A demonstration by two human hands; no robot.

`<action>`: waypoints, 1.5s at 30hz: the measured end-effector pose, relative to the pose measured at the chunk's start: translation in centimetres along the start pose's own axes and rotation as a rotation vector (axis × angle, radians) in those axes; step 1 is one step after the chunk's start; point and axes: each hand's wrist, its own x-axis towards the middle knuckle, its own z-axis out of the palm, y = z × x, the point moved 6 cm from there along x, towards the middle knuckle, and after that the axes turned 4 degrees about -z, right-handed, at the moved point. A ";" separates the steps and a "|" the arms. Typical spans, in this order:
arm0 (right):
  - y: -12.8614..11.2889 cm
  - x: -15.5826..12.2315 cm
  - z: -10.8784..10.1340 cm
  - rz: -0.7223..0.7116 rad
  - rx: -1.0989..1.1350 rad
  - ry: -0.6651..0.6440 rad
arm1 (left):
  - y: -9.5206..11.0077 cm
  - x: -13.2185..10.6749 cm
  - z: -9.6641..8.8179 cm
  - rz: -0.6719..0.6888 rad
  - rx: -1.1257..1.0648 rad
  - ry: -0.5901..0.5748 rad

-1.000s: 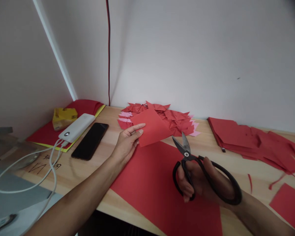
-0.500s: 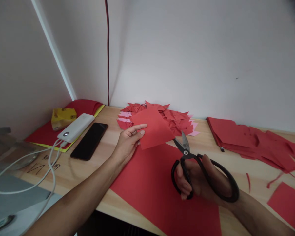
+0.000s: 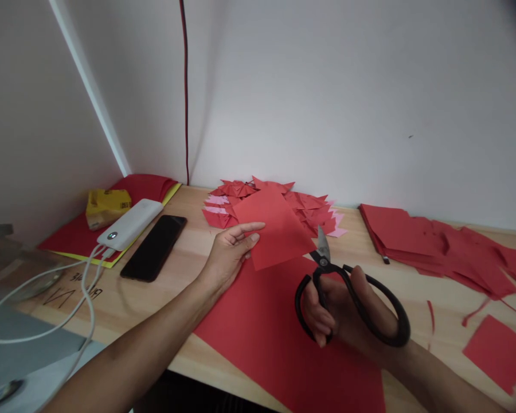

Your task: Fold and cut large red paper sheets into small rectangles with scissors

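My left hand (image 3: 234,250) pinches a red paper square (image 3: 279,226) by its left side, thumb on top, and holds it up off the table. Black-handled scissors (image 3: 324,261) are in my right hand (image 3: 335,310), with fingers through both loops. Their blades are parted, and the right corner of the paper square lies between them. Beneath both hands a large red paper sheet (image 3: 284,338) covers the front of the table. Behind the square sits a pile of folded red and pink paper pieces (image 3: 313,212).
On the left are a phone (image 3: 155,248), a white power bank (image 3: 130,223) with cables, a yellow packet (image 3: 107,207) and stacked red sheets (image 3: 146,186). To the right lie red paper scraps (image 3: 438,246), a thin strip (image 3: 431,316) and a red square (image 3: 499,353). A wall stands behind.
My left hand has moved the paper square slightly right and down, bringing its corner in between the scissor blades. My right hand has shifted a little left with the scissors.
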 end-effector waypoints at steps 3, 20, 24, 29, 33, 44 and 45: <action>0.0 -0.1 0.1 -0.035 0.006 0.016 | 0.1 -0.1 0.2 0.002 -0.008 0.000; 0.0 0.0 -0.7 -0.074 -0.063 0.192 | 0.3 0.1 -0.4 0.025 0.026 0.017; 0.0 0.0 -1.2 -0.054 -0.103 0.213 | 0.3 0.3 -0.8 0.043 0.096 0.016; 0.1 -0.1 -1.7 -0.046 -0.081 0.159 | 0.4 0.4 -0.9 0.039 0.118 0.030; 0.5 0.1 -1.4 -0.034 -0.023 0.060 | 0.6 0.2 -0.7 0.034 0.105 0.024; -0.1 0.1 -0.2 -0.011 -0.066 0.052 | -0.2 -0.5 0.3 -0.024 0.108 -0.052; -0.2 0.1 -0.2 -0.015 -0.067 0.055 | -0.3 -0.5 0.4 -0.029 0.111 -0.057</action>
